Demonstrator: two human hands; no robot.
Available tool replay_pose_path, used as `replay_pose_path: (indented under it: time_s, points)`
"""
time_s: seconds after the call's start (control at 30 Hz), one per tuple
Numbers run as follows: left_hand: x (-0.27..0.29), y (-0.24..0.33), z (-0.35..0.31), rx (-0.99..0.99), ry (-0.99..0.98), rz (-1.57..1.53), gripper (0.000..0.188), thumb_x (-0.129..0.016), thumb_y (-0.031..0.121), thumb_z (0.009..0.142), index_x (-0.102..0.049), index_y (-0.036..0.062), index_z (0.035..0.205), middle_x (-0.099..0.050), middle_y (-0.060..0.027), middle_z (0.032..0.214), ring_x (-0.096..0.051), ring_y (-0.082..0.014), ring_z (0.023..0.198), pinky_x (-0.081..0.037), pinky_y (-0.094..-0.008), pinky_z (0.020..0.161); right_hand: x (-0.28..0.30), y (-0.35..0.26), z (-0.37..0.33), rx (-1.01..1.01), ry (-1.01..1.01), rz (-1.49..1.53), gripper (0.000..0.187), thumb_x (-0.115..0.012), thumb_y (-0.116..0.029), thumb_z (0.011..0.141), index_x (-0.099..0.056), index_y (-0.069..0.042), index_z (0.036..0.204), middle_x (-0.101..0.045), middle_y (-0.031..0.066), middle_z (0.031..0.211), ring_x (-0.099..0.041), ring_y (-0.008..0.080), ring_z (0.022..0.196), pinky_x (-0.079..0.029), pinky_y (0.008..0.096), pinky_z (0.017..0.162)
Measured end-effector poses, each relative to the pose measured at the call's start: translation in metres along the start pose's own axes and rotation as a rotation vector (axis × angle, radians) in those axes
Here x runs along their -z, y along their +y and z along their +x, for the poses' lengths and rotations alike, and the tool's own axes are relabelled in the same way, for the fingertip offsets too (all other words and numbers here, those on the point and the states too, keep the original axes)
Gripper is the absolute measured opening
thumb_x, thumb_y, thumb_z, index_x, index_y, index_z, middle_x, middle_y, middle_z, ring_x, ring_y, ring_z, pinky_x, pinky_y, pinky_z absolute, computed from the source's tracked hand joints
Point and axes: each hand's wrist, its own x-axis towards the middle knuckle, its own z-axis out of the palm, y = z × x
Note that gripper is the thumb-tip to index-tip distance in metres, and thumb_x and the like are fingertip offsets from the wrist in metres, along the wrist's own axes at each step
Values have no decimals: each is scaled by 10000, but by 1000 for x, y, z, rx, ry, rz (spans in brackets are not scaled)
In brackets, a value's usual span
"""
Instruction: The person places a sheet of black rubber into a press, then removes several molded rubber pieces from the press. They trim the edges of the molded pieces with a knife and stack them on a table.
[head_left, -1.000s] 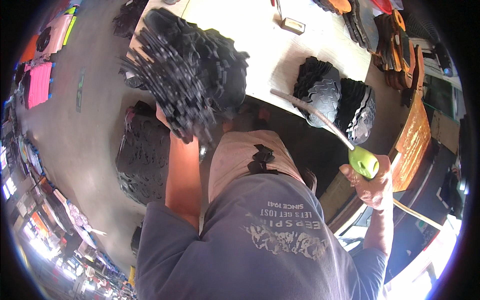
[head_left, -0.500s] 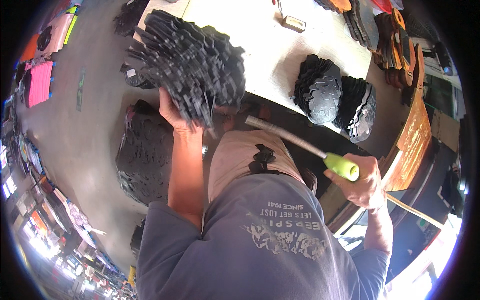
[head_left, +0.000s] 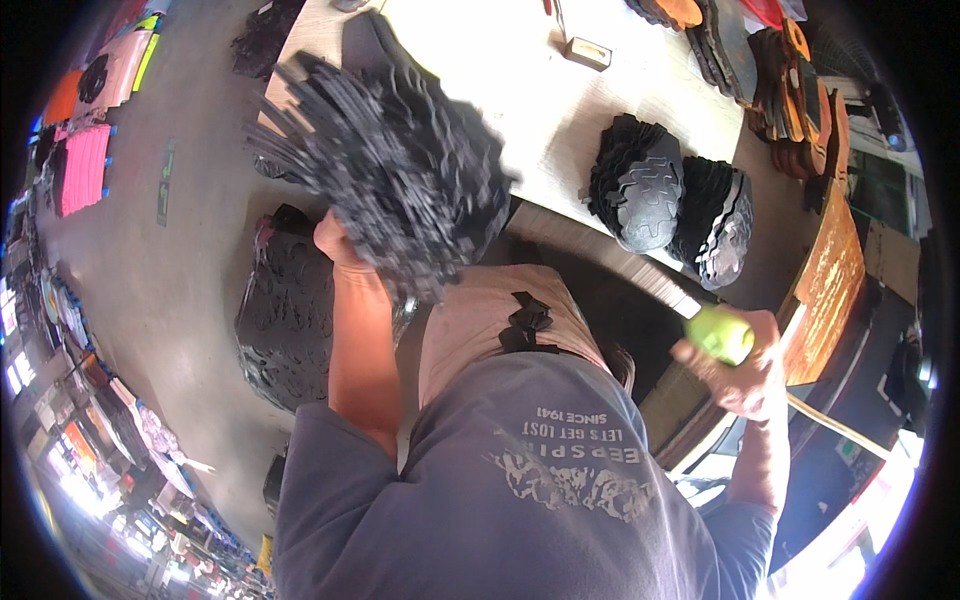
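Note:
My left hand (head_left: 343,243) is closed around the lower side of a thick bundle of black rubber shoe soles (head_left: 440,165). The bundle is fanned out over the table's near left corner, its left end smeared by motion. At the right, my right hand (head_left: 735,372) grips the lime-green handle (head_left: 718,335) of a long, straight tool. Its greyish strip (head_left: 600,248) points up and left toward the bundle, along the table's front edge. Blur hides what kind of tool it is. The strip's far end lies close to the bundle's right side; whether they touch I cannot make out.
The pale table (head_left: 520,110) carries two stacks of black soles (head_left: 650,190) at its right front edge and a small box (head_left: 588,53) further back. More dark soles (head_left: 285,310) are piled low at my left. Orange-and-black soles (head_left: 790,100) line the far right, by a wooden board (head_left: 830,290).
The sole bundle has shifted right and slightly down, its layers spreading apart. My right hand has moved slightly right with the green-handled tool, whose strip now looks wider and blurred.

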Motion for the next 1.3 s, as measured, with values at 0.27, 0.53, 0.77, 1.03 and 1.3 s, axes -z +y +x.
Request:
replay_pose_path:
  time_s: [0.27, 0.53, 0.77, 1.03, 1.3]
  points:
    - [-32, 10, -15, 217, 56, -2, 880, -960, 71, 621, -587, -77, 1405, -707, -207, 1312, -696, -352, 1196, -528, -462, 1076, 12, -5, 12, -52, 131, -53, 473, -947, -277, 807, -680, -4, 1085, -731, 78, 873, -673, 142, 686, -556, 299, 638]
    - [-33, 14, -12, 254, 91, 124, 810, -956, 98, 660, -619, -76, 1375, -733, -185, 1275, -725, -336, 1140, -560, -445, 1023, 21, -21, 20, -261, 189, 85, 319, -914, -219, 844, -798, -24, 1067, -788, 79, 860, -723, 130, 745, -569, 298, 690]
    - [-44, 13, 3, 236, 76, 234, 702, -895, -6, 681, -643, -53, 1334, -742, -146, 1241, -723, -278, 1114, -559, -389, 991, 16, -25, 22, -21, 50, 65, 255, -920, -184, 829, -791, -28, 986, -781, 49, 813, -721, 108, 711, -572, 311, 658]
    - [-59, 14, 12, 400, 162, 417, 754, -929, 48, 689, -607, -18, 1368, -737, -110, 1192, -717, -249, 1068, -569, -363, 949, 16, -17, 23, 32, -135, -107, 465, -936, -255, 824, -663, 18, 1082, -721, 68, 784, -659, 150, 647, -570, 336, 658]
    - [-52, 10, 20, 470, 60, 480, 737, -963, 113, 695, -619, -6, 1336, -731, -69, 1116, -700, -200, 996, -558, -316, 890, 13, -20, 27, -300, 156, 59, 296, -849, -174, 888, -794, -38, 1145, -786, 113, 848, -702, 157, 669, -560, 326, 654]
